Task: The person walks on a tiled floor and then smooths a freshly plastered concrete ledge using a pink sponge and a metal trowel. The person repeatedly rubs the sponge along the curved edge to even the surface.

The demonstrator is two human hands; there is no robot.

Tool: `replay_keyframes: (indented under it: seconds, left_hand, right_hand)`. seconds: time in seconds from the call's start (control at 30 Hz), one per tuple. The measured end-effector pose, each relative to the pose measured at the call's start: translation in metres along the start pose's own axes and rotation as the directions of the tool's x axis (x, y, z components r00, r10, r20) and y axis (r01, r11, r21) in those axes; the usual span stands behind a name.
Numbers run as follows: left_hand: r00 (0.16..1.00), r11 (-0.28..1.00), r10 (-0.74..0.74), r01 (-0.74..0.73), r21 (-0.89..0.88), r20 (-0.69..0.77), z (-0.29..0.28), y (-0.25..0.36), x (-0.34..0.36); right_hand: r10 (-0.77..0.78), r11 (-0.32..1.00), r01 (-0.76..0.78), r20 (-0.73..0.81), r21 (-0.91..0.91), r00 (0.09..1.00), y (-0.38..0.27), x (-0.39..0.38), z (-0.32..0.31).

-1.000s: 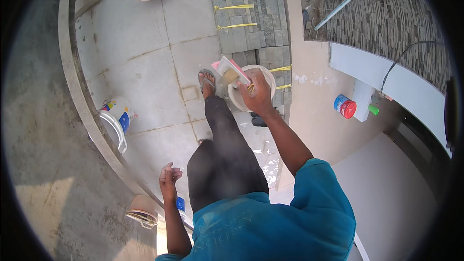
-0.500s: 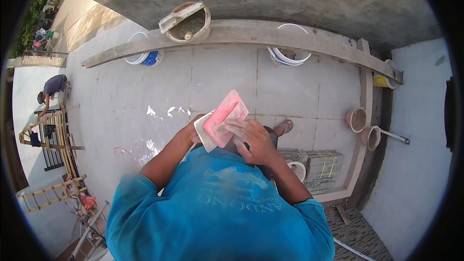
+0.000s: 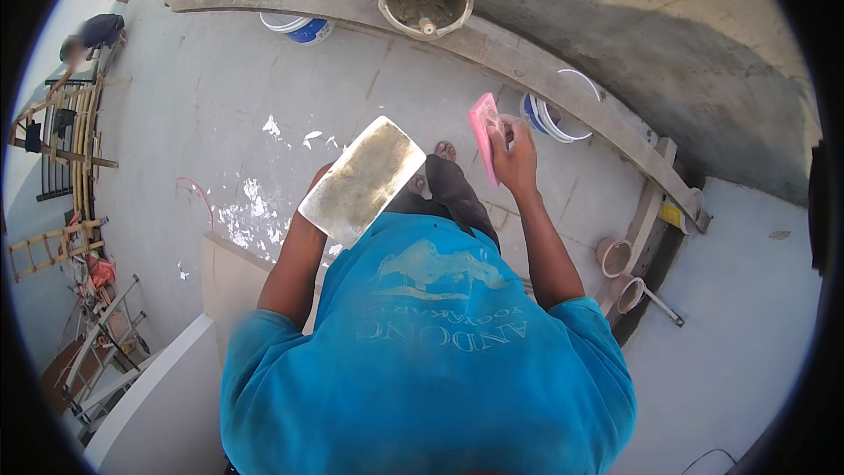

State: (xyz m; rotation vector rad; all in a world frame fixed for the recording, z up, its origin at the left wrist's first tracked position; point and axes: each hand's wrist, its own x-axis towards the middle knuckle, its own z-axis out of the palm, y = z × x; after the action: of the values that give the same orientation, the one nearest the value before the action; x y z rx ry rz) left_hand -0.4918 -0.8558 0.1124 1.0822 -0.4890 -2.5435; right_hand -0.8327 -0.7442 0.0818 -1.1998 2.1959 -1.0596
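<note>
My left hand [image 3: 318, 178] is mostly hidden behind a rectangular steel plastering trowel [image 3: 360, 178], held flat at waist height and smeared with residue on its face. My right hand [image 3: 515, 148] grips a dusty pink plastic float [image 3: 483, 136] on edge, to the right of the trowel and apart from it. My feet and dark-trousered legs show below the tools, above the floor tiles.
A long plank [image 3: 501, 54] crosses ahead, with a mortar bucket [image 3: 426, 13] carrying a float, and white buckets [image 3: 307, 30] nearby. Small pails [image 3: 614, 255] stand at right. At left are a bent-over person [image 3: 101, 31], a bamboo ladder [image 3: 53, 246] and metal frames.
The view has swung round. The trowel and pink float, stacked together half a second ago, are now separated, the float moved right in my right hand and the trowel lying level in my left.
</note>
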Motion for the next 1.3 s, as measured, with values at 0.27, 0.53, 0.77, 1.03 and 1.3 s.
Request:
replay_keyframes:
  seconds: [0.27,0.53,0.77,1.03,1.3]
  left_hand:
    - [0.891,0.885,0.444,-0.419,0.205,-0.097,0.131,0.029,0.087]
    - [0.655,0.668,0.733,-0.645,0.37,-0.182,0.121,0.055,0.114]
    - [0.61,0.682,0.729,-0.614,0.397,-0.311,0.1,0.111,0.06]
    - [0.711,0.731,0.616,-0.676,-0.089,-0.34,-0.026,0.21,0.011]
    - [0.738,0.789,0.554,-0.613,-0.037,-0.385,-0.108,0.278,0.006]
  right_hand:
    - [-0.163,0.965,0.159,0.001,0.208,0.987,-0.131,0.056,0.037]
    - [-0.228,0.941,0.18,0.145,0.285,0.963,-0.182,0.102,0.044]
    - [-0.302,0.943,0.224,0.346,0.248,0.888,-0.214,0.157,0.114]
    - [-0.75,0.656,0.722,0.3,0.221,0.59,-0.292,0.171,0.206]
    - [-0.379,0.086,-0.62,0.601,0.78,0.704,-0.279,0.359,0.263]
